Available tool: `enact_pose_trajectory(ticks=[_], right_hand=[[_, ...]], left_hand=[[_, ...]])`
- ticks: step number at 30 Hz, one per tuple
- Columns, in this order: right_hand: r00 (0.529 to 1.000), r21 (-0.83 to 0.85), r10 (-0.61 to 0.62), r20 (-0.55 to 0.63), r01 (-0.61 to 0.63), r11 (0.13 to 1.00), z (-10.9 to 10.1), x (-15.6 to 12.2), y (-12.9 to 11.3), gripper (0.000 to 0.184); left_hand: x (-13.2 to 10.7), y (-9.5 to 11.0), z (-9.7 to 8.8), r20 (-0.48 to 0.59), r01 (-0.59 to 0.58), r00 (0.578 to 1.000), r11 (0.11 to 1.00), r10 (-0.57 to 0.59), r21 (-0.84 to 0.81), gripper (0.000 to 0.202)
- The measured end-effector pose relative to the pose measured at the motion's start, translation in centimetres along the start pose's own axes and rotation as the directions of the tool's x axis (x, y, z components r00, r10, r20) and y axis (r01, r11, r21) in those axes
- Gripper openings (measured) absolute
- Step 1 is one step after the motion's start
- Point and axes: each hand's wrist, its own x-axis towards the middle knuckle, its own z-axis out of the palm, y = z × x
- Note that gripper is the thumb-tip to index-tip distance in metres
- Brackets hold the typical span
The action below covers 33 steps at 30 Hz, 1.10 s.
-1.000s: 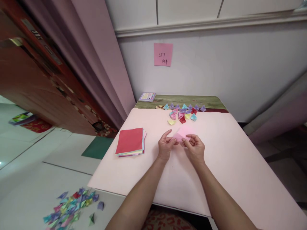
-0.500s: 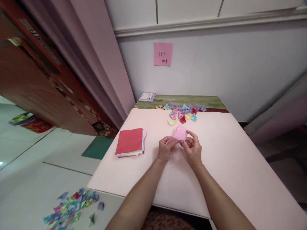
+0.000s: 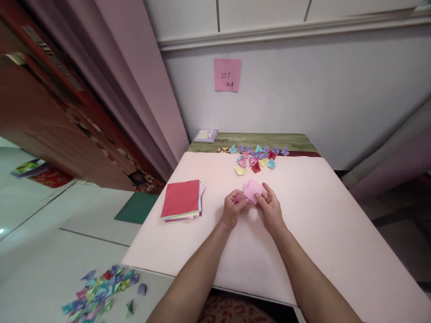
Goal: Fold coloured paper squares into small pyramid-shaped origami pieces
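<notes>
A partly folded sheet of pink origami paper [image 3: 252,190] is held up just above the table, between both hands. My left hand [image 3: 233,207] pinches its left side, thumb on top and fingers curled behind. On the right edge, the thumb of my right hand [image 3: 270,206] presses the paper, while its index finger sticks up past the corner. Beyond the hands lies a cluster of small folded paper boats [image 3: 256,168] in pink, red, yellow, blue and purple. To the left rests a stack of square coloured paper [image 3: 182,198] with a red sheet on top.
Pink paper covers the table [image 3: 323,251]. A small booklet or pack [image 3: 206,135] sits at the far left corner. Many folded paper pieces [image 3: 101,291] lie on the floor at lower left. A pink note [image 3: 227,75] is stuck on the wall, and a curtain [image 3: 144,80] hangs at left.
The pink paper has turned and tipped slightly toward me. My right thumb has shifted up from its lower edge onto its right side. The left hand keeps its pinch.
</notes>
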Motion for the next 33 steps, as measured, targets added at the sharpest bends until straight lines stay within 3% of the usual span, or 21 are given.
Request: enact_pose_trajectory(ticks=[3,7,13,19,26,29,33], right_hand=[[0.998,0.088,0.050,-0.031,-0.047,0.995,-0.8,0.7,-0.4,0.072],[0.998,0.138,0.070,-0.010,-0.068,0.988,-1.4,1.1,-0.8,0.043],[0.978,0.187,0.125,0.166,-0.156,0.970,-1.2,0.6,-0.9,0.032],[0.948,0.116,0.128,0.291,-0.168,0.979,-1.0,0.2,-1.0,0.045],[0.914,0.042,0.128,0.386,-0.156,0.987,-1.4,0.4,-1.1,0.054],[0.899,-0.009,0.141,0.414,-0.151,0.988,-1.6,0.5,-0.9,0.050],[0.913,-0.050,0.129,0.386,-0.119,0.992,-1.9,0.5,-0.6,0.037]], left_hand=[[0.0,0.1,-0.1,0.032,0.040,0.999,0.999,-0.039,-0.035,0.030],[0.3,0.2,0.0,-0.006,0.068,0.998,0.989,-0.069,-0.130,0.028],[0.9,0.2,-0.1,-0.094,0.032,0.993,0.921,-0.074,-0.387,0.030],[0.7,0.1,0.2,-0.026,0.069,0.996,0.948,-0.081,-0.312,0.033],[1.1,-0.3,0.2,-0.111,0.051,0.990,0.949,-0.089,-0.310,0.041],[1.2,-0.5,0.1,-0.127,0.042,0.988,0.953,-0.084,-0.298,0.042],[1.2,-0.7,0.0,-0.099,0.063,0.991,0.970,-0.089,-0.237,0.042]])
